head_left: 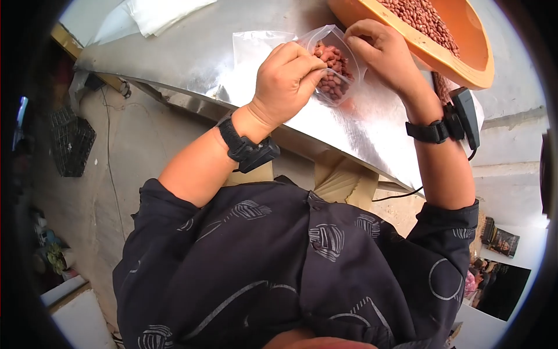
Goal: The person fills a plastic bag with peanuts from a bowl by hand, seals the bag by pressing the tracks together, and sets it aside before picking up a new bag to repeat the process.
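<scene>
A clear plastic bag with reddish-brown peanuts inside rests on the metal table, its mouth spread apart. At its left edge, my left hand pinches the plastic between thumb and fingers. On the opposite side, the curled fingers of my right hand grip the upper right edge of the bag; the fingertips partly hide the contact. Another clear bag lies flat behind my left hand. Beyond my right hand stands an orange basin holding a heap of loose peanuts.
The shiny metal table has its near edge running diagonally below my forearms. White plastic sheets lie at the back left. A black cable hangs near the table's front edge. A black crate-like object is on the floor at left.
</scene>
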Demonstrator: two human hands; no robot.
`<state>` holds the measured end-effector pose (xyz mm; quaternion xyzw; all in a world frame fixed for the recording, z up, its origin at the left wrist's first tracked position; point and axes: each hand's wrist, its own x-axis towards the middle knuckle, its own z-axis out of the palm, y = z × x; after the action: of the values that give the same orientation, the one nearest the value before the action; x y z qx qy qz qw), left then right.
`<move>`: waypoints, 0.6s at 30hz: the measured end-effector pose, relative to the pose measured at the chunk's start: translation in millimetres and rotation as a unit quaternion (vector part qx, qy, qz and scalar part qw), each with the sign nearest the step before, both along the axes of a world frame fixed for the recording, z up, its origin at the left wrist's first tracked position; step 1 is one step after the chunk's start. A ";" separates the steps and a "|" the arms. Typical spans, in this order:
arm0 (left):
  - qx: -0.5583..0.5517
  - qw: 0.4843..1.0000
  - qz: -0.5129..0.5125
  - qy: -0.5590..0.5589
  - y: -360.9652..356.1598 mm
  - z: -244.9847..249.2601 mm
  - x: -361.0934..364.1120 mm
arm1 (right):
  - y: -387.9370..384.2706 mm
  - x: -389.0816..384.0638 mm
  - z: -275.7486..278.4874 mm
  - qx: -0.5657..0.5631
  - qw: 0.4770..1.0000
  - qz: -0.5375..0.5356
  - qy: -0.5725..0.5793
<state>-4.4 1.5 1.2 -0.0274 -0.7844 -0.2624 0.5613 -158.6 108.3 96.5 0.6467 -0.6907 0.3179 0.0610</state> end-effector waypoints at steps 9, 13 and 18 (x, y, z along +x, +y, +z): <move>-0.059 0.997 -0.012 -0.051 4.0 43.6 20.2 | 31.6 -16.2 -45.2 0.086 0.975 -0.144 -0.145; -0.065 0.996 0.005 -0.060 -6.7 54.7 30.6 | 21.0 -10.7 -36.5 0.106 0.968 -0.205 -0.101; -0.086 0.994 0.018 -0.059 -14.1 55.6 40.4 | 18.8 -3.8 -44.3 0.217 0.952 -0.200 -0.087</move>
<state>36.0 -12.6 56.9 -0.0461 -0.8364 -0.1853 0.5139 -162.4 127.1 52.1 0.4628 -0.8607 0.1969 -0.0791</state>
